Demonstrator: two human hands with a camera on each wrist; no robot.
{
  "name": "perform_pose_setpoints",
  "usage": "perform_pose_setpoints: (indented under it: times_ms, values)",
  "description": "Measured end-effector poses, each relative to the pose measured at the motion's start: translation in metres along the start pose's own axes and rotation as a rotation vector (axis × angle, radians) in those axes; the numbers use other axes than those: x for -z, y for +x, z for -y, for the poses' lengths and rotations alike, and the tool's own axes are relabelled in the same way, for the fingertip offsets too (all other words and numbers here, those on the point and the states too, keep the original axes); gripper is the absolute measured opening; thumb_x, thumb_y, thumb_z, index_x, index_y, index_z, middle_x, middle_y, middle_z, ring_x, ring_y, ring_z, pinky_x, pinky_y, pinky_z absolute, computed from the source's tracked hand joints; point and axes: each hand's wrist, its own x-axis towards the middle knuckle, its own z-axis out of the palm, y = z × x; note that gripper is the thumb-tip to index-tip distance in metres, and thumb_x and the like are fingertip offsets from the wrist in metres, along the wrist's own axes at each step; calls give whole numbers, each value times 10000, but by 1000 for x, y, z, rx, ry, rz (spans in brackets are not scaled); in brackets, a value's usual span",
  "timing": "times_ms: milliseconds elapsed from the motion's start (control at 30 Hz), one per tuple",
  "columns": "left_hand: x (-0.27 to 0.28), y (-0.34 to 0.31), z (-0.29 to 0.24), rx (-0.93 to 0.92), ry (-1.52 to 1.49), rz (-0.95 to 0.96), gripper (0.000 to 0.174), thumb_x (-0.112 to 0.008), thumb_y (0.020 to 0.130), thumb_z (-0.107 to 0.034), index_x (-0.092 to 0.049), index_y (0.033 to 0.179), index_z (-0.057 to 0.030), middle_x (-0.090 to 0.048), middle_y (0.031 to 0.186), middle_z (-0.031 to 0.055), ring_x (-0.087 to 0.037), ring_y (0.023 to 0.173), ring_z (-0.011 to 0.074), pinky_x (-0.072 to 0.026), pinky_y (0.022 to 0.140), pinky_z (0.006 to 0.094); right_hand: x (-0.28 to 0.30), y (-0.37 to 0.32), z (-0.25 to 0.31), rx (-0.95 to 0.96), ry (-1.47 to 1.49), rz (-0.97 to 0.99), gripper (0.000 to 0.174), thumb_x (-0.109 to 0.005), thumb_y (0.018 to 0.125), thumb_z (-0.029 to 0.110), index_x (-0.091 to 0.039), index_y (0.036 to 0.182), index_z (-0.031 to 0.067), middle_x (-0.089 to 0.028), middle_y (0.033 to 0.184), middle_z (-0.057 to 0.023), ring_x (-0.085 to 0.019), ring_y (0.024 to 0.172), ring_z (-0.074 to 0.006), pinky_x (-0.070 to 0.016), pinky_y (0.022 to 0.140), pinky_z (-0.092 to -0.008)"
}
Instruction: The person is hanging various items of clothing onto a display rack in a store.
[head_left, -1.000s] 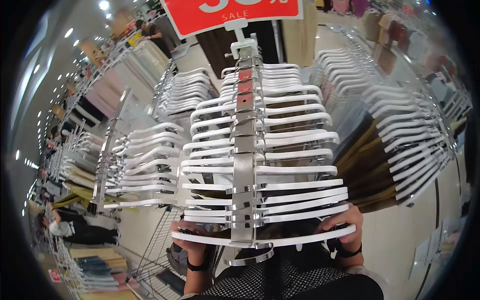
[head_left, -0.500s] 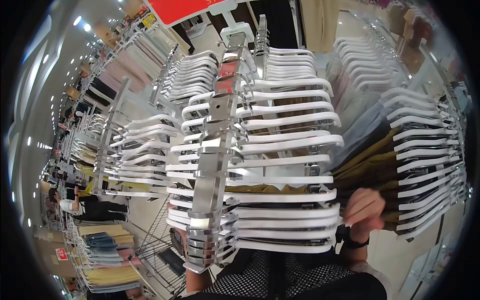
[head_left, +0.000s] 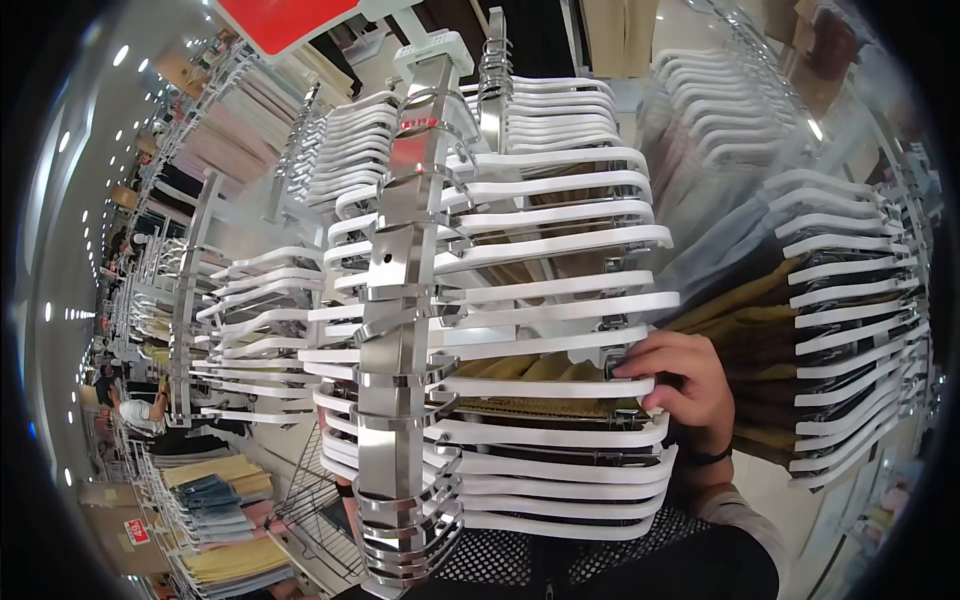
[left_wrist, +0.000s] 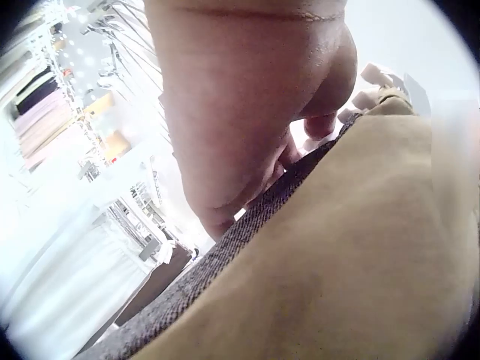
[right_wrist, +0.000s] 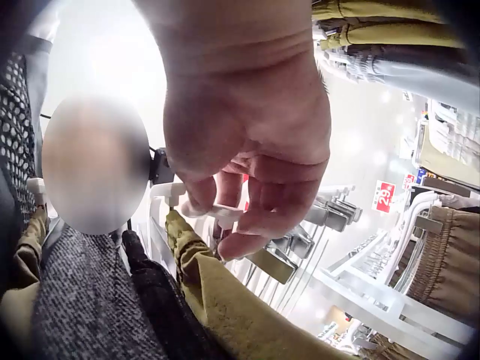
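Right hand [head_left: 690, 378] shifted inward — hanger [head_left: 550, 389] crosswise, rightward

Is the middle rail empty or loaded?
Loaded: in the head view, metal hooks loop over the rail, with white hangers sticking out both sides.

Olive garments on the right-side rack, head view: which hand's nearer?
Right. The right hand, pinching a white hanger, is just left of the olive garments in that view; the left hand is farther, across the central metal rail.
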Motion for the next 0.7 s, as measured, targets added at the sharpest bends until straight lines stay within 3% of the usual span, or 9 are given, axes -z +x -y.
perform_pose_setpoints:
  times_ms: [33, 67, 167, 400, 467, 500, 600, 667, 700]
  values:
    - [-2, 0, 0, 4, -4, 5, 583, -318, 1100, -567, -547, 1173, -35, -632, 1084, 60, -584, 949, 152, -500, 823, 318, 0, 2, 1, 45, -78, -9, 313, -770, 870, 282, -763, 969, -15, -691, 865, -133, -683, 728, -277, -516, 650, -317]
    - [-3, 2, 0, 5, -8, 10, 582, -319, 1100, -565, -547, 1174, -35, -632, 1086, 60, -585, 950, 153, -500, 824, 318, -1, 3, 3, 47, -78, -9, 313, -770, 870, 282, -763, 969, -15, -691, 865, -133, -683, 728, -277, -516, 650, -317]
    - [-6, 11, 1, -7, -17, 17, 578, -322, 1101, -562, -546, 1180, -35, -631, 1092, 59, -585, 955, 153, -501, 828, 318, -10, 5, 6, 149, -140, -288, 369, -747, 909, 353, -748, 875, -14, -681, 794, -111, -637, 642, -233, -488, 582, -309]
    - [-11, 35, 1, -25, -45, 35, 569, -329, 1103, -554, -546, 1193, -36, -631, 1107, 59, -587, 965, 155, -504, 835, 320, -20, -1, 3, 229, -172, -437, 387, -739, 921, 370, -746, 864, -12, -684, 784, -97, -633, 644, -211, -486, 580, -305]
    - [-63, 68, -10, -37, -51, 37, 567, -331, 1103, -552, -546, 1197, -36, -631, 1111, 59, -587, 968, 155, -504, 838, 320, -22, -1, 4, 244, -164, -501, 378, -738, 927, 365, -750, 881, -10, -685, 766, -93, -627, 627, -220, -490, 577, -309]
    - [-56, 64, -11, -42, -52, 39, 565, -332, 1104, -550, -545, 1199, -36, -631, 1113, 59, -587, 969, 155, -505, 839, 320, -22, -2, 5, 251, -160, -503, 378, -738, 927, 365, -750, 881, -10, -685, 766, -93, -627, 627, -220, -490, 577, -309]
    - [-29, 65, -16, -59, -53, 55, 562, -335, 1104, -547, -545, 1205, -36, -631, 1119, 58, -588, 974, 156, -506, 842, 321, -20, -4, 7, 231, -27, -367, 359, -740, 929, 359, -757, 915, 1, -682, 872, -111, -656, 748, -233, -517, 671, -316]
    - [-31, 63, -8, -68, -57, 80, 559, -336, 1105, -545, -545, 1209, -36, -630, 1123, 58, -589, 977, 156, -506, 844, 321, -24, 1, 13, 233, 50, -237, 333, -736, 940, 339, -762, 951, 7, -651, 1017, -124, -659, 921, -246, -533, 819, -345]
    - [-25, 63, -7, -73, -64, 94, 558, -337, 1105, -544, -545, 1211, -36, -630, 1125, 58, -589, 978, 156, -507, 845, 321, -30, -1, 16, 156, 227, -226, 314, -723, 954, 317, -764, 965, 6, -607, 1098, -116, -634, 1092, -271, -517, 943, -378]
